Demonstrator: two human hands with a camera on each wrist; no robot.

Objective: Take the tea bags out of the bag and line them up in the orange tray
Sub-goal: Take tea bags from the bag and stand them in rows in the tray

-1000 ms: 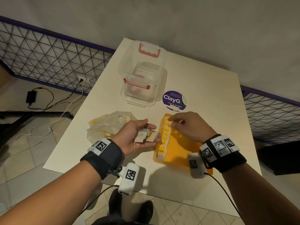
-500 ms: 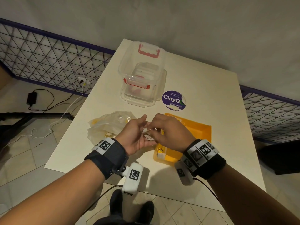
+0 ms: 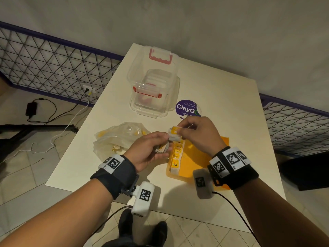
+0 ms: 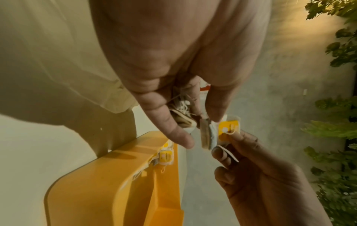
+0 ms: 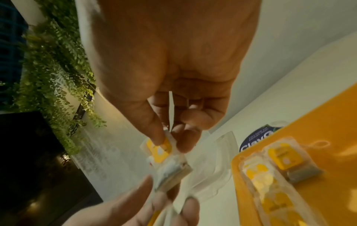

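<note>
- The white rectangular table (image 3: 222, 97) carries everything; only the head view shows its whole top.
- A clear plastic lidded box with red latches (image 3: 153, 82) stands toward the table's far edge, beside a round purple sticker (image 3: 187, 107).
- A crumpled clear plastic bag (image 3: 114, 138) with yellow-tagged contents lies near the table's left edge; neither wrist view shows it clearly.
- The flat orange plastic tray (image 3: 201, 154) sits by the near edge. A row of tea bags (image 3: 176, 155) runs along its left wall; the right wrist view alone shows another bag (image 5: 289, 162) lying beside that row.
- The left hand (image 3: 151, 150) curls its fingers round a small bundle of tea bags (image 4: 182, 113); the strings show only from the left wrist, and how many bags it holds is hard to tell.
- The right hand (image 3: 197, 132) pinches a single white tea bag with a yellow tag (image 3: 175, 133) between thumb and fingertips, above the tray's far-left corner and just beside the left thumb.
</note>
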